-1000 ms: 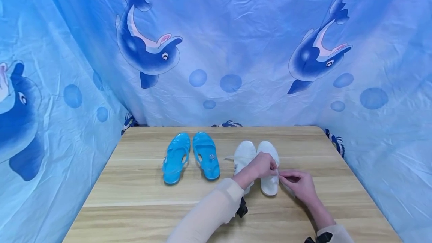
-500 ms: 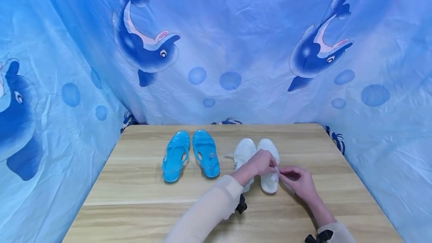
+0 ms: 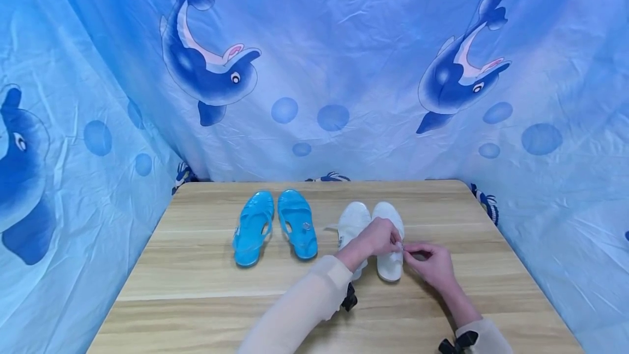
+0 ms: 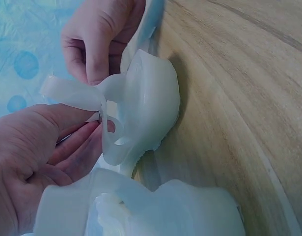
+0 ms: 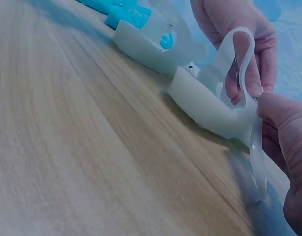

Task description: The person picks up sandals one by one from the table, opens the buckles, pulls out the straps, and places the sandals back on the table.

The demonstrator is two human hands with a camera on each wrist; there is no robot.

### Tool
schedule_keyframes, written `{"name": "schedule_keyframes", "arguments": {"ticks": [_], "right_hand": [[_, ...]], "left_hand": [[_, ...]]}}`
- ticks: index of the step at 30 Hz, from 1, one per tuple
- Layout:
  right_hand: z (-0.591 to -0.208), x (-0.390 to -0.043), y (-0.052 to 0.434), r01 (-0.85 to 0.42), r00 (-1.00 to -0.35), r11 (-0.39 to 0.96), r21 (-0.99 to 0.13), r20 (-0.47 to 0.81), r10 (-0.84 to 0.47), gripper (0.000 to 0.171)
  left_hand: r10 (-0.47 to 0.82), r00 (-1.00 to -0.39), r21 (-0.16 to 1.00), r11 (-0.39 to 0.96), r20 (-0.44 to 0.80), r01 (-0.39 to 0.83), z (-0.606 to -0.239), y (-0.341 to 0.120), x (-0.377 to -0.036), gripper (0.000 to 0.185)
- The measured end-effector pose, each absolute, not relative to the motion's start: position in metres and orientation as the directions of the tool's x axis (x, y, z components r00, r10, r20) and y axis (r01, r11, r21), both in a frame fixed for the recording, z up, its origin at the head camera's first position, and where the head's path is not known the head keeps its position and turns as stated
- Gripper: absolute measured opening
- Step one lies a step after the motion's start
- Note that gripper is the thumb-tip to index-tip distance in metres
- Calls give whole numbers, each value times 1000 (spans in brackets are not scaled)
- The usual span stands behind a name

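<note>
Two white sandals stand side by side on the table, the left white sandal [image 3: 355, 216] partly behind my left forearm. My left hand [image 3: 377, 237] reaches across the right white sandal [image 3: 390, 267] and pinches its ankle strap [image 5: 244, 64] at the outer side, near the buckle. From the right, my right hand [image 3: 434, 266] pinches the same strap between thumb and forefinger, with fingertips close to the left hand's. The strap stands up in a loop above the heel, and a loose strap end [image 5: 259, 172] hangs below the right hand. Fingers hide most of the buckle.
Two blue sandals, one [image 3: 253, 228] left of the other [image 3: 298, 225], lie to the left of the white pair. The wooden table [image 3: 206, 299] is enclosed by a blue dolphin-print curtain [image 3: 314, 42] at the back and sides.
Both hands stay at the strap of the right white sandal, with only slight finger movement. The head view has tilted down a little and turned slightly right.
</note>
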State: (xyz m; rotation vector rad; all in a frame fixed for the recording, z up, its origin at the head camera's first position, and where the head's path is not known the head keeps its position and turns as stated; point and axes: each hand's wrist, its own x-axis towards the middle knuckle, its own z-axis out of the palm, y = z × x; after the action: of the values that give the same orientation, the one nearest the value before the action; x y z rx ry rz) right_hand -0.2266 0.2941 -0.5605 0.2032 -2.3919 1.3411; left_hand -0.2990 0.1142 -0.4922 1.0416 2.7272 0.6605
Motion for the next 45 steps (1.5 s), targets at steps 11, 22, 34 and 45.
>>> {"name": "schedule_keyframes", "arguments": {"ticks": [11, 22, 34, 45], "right_hand": [[-569, -233, 306, -283, -941, 462, -840, 338, 37, 19], [-568, -243, 310, -146, -987, 419, -896, 157, -8, 23], [-567, -240, 308, -182, -982, 390, -902, 191, -17, 21], [-566, -238, 308, -174, -983, 404, -898, 185, -12, 19]], "left_hand": [[701, -712, 449, 620, 54, 644, -493, 110, -303, 9], [703, -708, 448, 613, 66, 651, -493, 104, -305, 13], [716, -695, 504, 579, 63, 641, -494, 104, -304, 19], [698, -714, 554, 572, 58, 605, -493, 101, -303, 18]]}}
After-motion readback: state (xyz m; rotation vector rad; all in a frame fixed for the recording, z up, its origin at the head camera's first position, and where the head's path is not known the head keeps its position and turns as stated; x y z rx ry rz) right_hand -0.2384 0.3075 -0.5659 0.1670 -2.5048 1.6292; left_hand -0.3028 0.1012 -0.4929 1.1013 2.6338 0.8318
